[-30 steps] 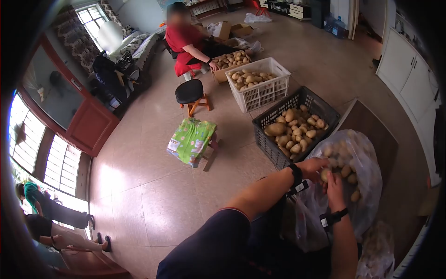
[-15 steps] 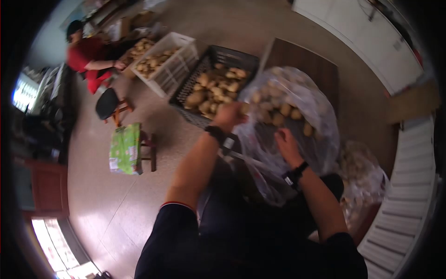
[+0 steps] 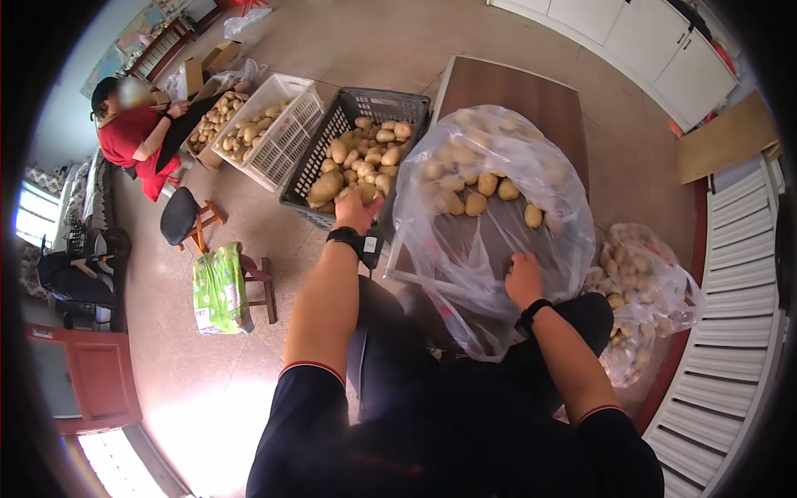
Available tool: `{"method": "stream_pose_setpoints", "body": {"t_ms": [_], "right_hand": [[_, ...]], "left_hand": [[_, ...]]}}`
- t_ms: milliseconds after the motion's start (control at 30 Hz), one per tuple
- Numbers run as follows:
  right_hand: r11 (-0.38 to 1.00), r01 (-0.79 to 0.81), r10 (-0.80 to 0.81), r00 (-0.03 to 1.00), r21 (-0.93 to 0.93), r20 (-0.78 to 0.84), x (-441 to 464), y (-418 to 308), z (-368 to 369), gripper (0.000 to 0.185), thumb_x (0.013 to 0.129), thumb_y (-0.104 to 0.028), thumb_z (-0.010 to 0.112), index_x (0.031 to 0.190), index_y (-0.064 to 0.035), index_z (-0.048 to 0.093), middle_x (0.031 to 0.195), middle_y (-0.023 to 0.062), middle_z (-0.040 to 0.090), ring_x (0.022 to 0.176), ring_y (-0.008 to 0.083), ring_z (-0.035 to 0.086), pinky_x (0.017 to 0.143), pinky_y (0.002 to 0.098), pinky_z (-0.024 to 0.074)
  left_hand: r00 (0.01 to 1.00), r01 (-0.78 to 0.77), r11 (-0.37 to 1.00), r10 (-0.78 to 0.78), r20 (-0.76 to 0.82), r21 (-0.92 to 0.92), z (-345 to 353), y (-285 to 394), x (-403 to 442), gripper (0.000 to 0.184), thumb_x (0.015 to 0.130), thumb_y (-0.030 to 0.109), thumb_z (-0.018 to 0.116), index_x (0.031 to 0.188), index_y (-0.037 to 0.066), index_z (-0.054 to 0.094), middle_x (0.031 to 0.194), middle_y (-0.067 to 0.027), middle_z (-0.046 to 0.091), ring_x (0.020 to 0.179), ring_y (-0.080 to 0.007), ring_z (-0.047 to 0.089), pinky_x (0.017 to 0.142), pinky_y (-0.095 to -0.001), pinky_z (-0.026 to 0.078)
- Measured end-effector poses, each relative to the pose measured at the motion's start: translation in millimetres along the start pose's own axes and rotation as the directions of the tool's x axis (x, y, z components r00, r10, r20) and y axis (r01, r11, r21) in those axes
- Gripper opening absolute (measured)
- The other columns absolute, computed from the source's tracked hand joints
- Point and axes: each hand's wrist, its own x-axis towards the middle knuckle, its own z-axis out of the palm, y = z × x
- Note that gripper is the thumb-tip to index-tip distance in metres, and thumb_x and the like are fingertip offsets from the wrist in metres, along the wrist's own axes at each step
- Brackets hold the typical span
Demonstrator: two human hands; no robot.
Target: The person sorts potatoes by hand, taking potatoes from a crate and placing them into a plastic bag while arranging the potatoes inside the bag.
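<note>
My left hand (image 3: 354,216) is at the near side of a black crate (image 3: 296,192) heaped with potatoes (image 3: 349,158). Its fingers are closed around a potato (image 3: 367,193), partly hidden by the hand. Inside the mouth of a clear plastic bag (image 3: 432,278), my right hand (image 3: 523,282) is low over the brown table (image 3: 515,83). Those fingers are curled, and whatever they may hold is hidden. Loose potatoes (image 3: 476,204) lie in the bag beyond the right hand, several of them seen through the plastic.
Left of the black crate stands a white crate (image 3: 286,149) of potatoes. A person in red (image 3: 129,137) sits behind it, beside a box of potatoes. A stool (image 3: 179,217) and a green bag (image 3: 221,290) are at left. Another potato bag (image 3: 639,282) lies at right by a radiator (image 3: 735,324).
My left hand has moved left, from the bag's edge to the black crate, with a potato in it. My right hand has drawn back slightly from the potatoes, its fingers now curled.
</note>
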Motion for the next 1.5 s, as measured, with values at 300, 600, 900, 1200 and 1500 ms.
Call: {"method": "stream_pose_setpoints", "body": {"t_ms": [300,600,900,1200,1500], "right_hand": [[0.938,0.020,0.011,0.996,0.347,-0.088,8.1,0.9,6.2,0.032,0.081,-0.011,0.063,0.111,-0.0018,0.057,0.111,0.0210,0.057,0.103,0.0399,0.057,0.090,0.0438,0.0459],[0.647,-0.293,0.152,0.954,0.704,0.258,40.1,-55.1,-17.3,0.034,0.089,-0.030,0.061,0.095,0.0034,0.061,0.078,0.0145,0.065,0.068,0.0271,0.061,0.066,0.0374,0.0480],[0.757,0.099,-0.194,0.978,0.646,0.077,73.6,-158.5,-35.3,0.039,0.094,-0.035,0.056,0.102,0.0023,0.062,0.071,0.0117,0.062,0.063,0.0226,0.059,0.060,0.0366,0.0461],[0.720,0.129,-0.212,0.977,0.682,0.039,54.3,-148.0,-25.9,0.037,0.093,-0.029,0.059,0.113,0.0015,0.057,0.083,0.0126,0.064,0.069,0.0215,0.060,0.063,0.0360,0.0476],[0.986,-0.154,0.161,0.975,-0.058,0.153,13.0,-75.6,-16.9,0.056,0.080,-0.047,0.065,0.111,-0.0006,0.060,0.111,0.0212,0.062,0.104,0.0364,0.061,0.087,0.0470,0.0489]], "left_hand": [[0.984,-0.160,0.965,0.138,0.116,0.206,-40.5,-11.4,41.8,0.035,0.094,0.015,0.053,0.121,-0.007,0.049,0.120,-0.0228,0.053,0.092,-0.0396,0.064,0.076,-0.0425,0.059],[0.997,-0.026,0.923,-0.007,0.083,0.385,16.4,5.6,-28.3,0.042,0.094,0.024,0.053,0.126,-0.002,0.047,0.111,-0.0135,0.059,0.081,-0.0244,0.064,0.062,-0.0342,0.052],[0.759,0.135,0.698,-0.529,0.380,0.703,58.4,-1.3,-85.7,0.050,0.097,0.045,0.048,0.124,0.002,0.051,0.108,-0.0125,0.062,0.073,-0.0215,0.062,0.057,-0.0283,0.045],[0.817,0.110,0.860,-0.364,0.448,0.499,45.2,-3.2,-60.5,0.019,0.090,0.023,0.063,0.098,0.005,0.060,0.087,-0.0067,0.061,0.067,-0.0163,0.058,0.054,-0.0248,0.044],[0.999,0.039,0.998,-0.039,-0.017,0.056,6.3,3.9,-4.4,0.026,0.087,0.008,0.062,0.108,-0.003,0.051,0.095,-0.0141,0.056,0.077,-0.0290,0.060,0.072,-0.0377,0.055]]}}
